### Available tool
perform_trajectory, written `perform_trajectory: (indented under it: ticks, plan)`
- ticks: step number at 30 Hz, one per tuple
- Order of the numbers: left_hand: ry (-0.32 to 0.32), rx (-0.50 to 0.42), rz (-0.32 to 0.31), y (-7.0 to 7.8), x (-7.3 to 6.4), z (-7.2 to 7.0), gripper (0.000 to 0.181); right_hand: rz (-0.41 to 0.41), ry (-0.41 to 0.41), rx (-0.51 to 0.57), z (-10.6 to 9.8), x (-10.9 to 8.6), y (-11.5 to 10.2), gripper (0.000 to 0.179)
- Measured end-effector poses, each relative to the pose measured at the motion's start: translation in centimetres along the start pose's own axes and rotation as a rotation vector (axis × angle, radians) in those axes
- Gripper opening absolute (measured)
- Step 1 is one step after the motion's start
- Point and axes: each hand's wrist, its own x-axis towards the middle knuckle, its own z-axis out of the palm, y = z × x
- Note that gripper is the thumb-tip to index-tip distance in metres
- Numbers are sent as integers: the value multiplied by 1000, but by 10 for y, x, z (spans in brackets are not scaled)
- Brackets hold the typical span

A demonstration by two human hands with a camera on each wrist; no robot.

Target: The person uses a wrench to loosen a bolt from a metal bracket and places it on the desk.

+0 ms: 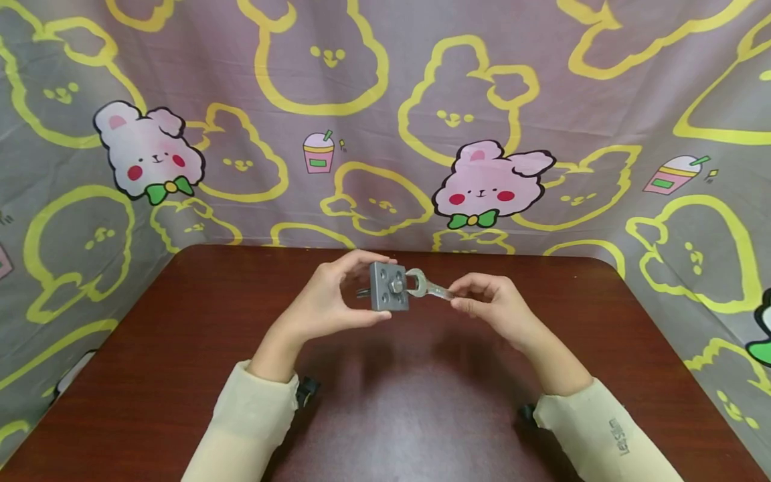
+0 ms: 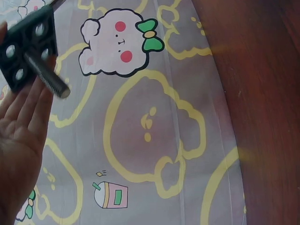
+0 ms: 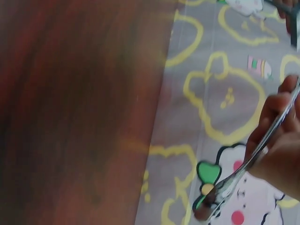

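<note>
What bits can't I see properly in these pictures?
- Left wrist view: the bolt's far end, hidden behind the plate.
- Head view: some fingertips of the left hand, also behind the plate.
- Head view: lettering on the right sleeve, too small to read surely.
- Right wrist view: the wrench's open end, past the right edge.
- Right wrist view: the table's grain, blurred.

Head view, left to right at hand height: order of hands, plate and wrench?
Left hand → gray metal plate → open-end wrench → right hand.
</note>
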Motion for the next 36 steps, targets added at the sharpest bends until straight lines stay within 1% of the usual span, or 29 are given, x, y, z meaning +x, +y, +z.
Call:
perform_trajectory:
  ticks: [4, 7, 10, 12, 16, 21, 26, 28, 32, 34, 36]
  plan:
    - [79, 15, 29, -1, 3, 3, 72, 19, 90, 71, 14, -5, -5, 17]
    - [123, 14, 64, -1, 5, 5, 74, 16, 121, 96, 24, -5, -8, 20]
    - [162, 35, 95, -3, 7, 8, 75, 28, 134, 119, 33, -3, -9, 21]
    - [186, 67, 114, -5, 8, 10, 75, 42, 143, 146, 38, -3, -10, 21]
    - [241, 157, 157, -9, 9, 12, 75, 60, 171, 194, 48, -2, -9, 19]
    - [313, 238, 177, -9, 11, 16, 75, 56, 189, 239, 57, 0, -11, 19]
    - [345, 303, 203, -10, 10, 21, 76, 60, 188, 262, 60, 1, -12, 16]
    - [358, 315, 216, -10, 9, 22, 76, 57, 189, 259, 60, 1, -11, 14]
    - [381, 309, 237, -11, 9, 24, 75, 50, 186, 233, 60, 0, -9, 15]
    - [378, 302, 243, -11, 9, 24, 74, 49, 187, 228, 60, -1, -8, 15]
    - [362, 294, 240, -11, 10, 25, 74, 43, 185, 238, 59, -1, -7, 13]
